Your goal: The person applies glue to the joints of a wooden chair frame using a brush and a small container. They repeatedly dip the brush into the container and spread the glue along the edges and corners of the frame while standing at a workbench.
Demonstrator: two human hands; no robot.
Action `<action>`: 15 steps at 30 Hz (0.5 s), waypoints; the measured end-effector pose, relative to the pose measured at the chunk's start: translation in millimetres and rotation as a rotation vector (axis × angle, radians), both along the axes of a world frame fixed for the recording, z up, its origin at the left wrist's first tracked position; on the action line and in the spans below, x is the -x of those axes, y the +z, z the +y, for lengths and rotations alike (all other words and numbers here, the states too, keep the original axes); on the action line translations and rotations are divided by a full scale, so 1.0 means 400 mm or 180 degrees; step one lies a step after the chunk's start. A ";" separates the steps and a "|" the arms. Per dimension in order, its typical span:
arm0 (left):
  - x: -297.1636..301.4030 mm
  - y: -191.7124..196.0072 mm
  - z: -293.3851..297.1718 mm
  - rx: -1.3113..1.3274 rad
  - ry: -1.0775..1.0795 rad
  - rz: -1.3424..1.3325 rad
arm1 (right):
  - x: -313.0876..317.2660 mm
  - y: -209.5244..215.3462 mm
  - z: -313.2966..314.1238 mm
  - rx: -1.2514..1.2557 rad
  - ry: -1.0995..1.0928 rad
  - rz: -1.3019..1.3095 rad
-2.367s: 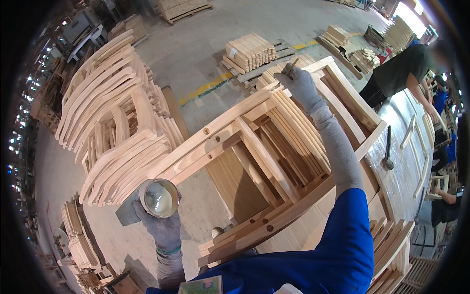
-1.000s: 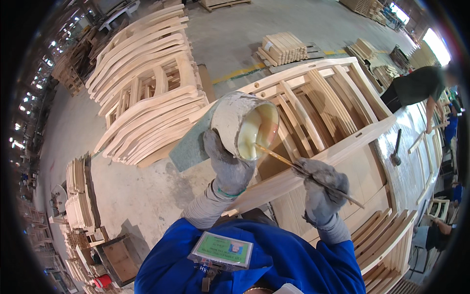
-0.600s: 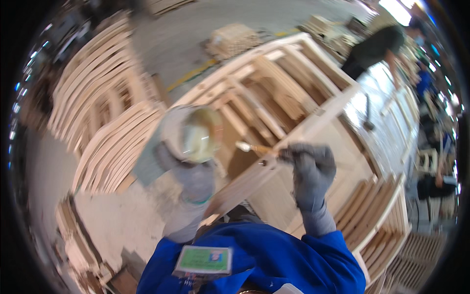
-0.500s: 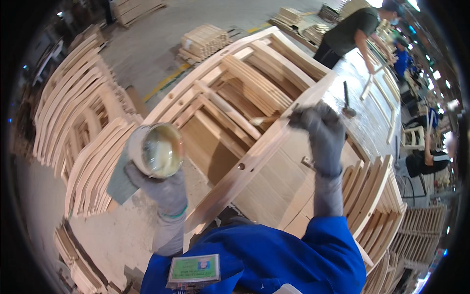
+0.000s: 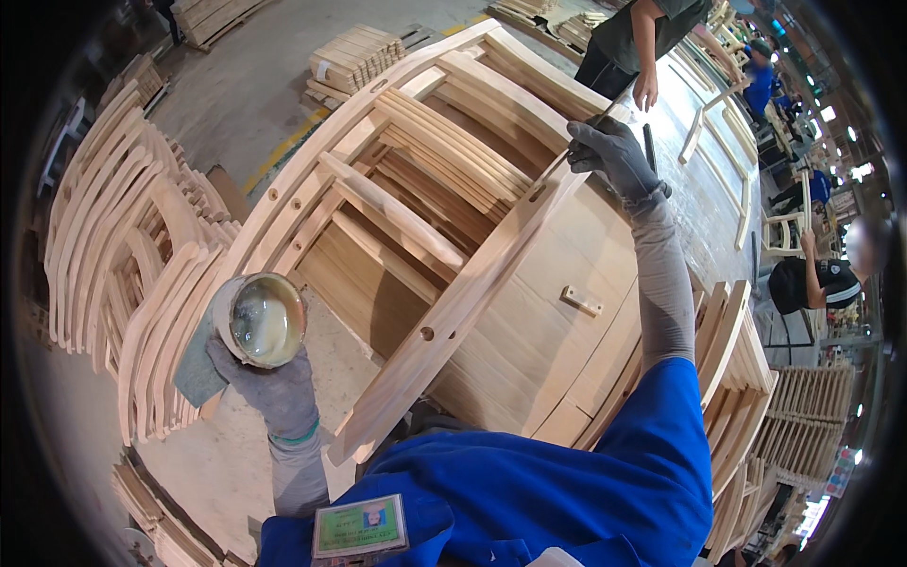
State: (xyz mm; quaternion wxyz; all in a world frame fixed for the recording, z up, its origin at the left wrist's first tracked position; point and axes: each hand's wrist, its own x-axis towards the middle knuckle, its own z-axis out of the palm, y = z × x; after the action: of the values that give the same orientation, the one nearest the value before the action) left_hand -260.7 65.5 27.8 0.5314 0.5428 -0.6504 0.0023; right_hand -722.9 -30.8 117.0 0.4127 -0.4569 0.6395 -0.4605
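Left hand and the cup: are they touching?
Touching: the head view shows the left hand holding up the cup with no gap between them.

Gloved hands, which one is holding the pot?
The left hand: it holds the round pot. The right hand is well away from it, near the wooden frame.

Looked down and forward from the wearer's head, through the left one of two wide fisheye cameras. Caught the plain blue cloth jacket [image 5: 529, 482] closest, foreshortened along the lower edge. Took in the grey-gloved left hand [image 5: 274, 383] and grey-gloved right hand [image 5: 614, 156] from above and behind, with the pale wooden slatted frame [image 5: 491, 269] crossing the middle at a slant. Reached past the shiny silver tabletop [image 5: 690, 217] at right and, toward the top, to the grey concrete floor [image 5: 255, 76]. Bent straight edges into curves near the rim.
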 end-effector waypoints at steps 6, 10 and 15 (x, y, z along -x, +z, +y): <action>0.010 0.003 -0.008 -0.0456 -0.0827 0.2188 | 0.046 -0.059 -0.023 -0.0194 0.0024 -0.0396; 0.014 0.006 -0.011 -0.0829 -0.0849 0.3334 | 0.051 -0.083 -0.028 -0.0156 0.0024 -0.0518; 0.027 0.019 -0.012 -0.0850 -0.0472 0.3169 | 0.069 -0.074 -0.025 -0.0024 -0.0025 -0.0498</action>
State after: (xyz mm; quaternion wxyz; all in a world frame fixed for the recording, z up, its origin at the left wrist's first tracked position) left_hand -271.7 60.8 35.4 0.7011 0.4938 -0.3502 -0.3767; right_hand -750.4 -40.6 87.2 0.4614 -0.4153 0.6088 -0.4940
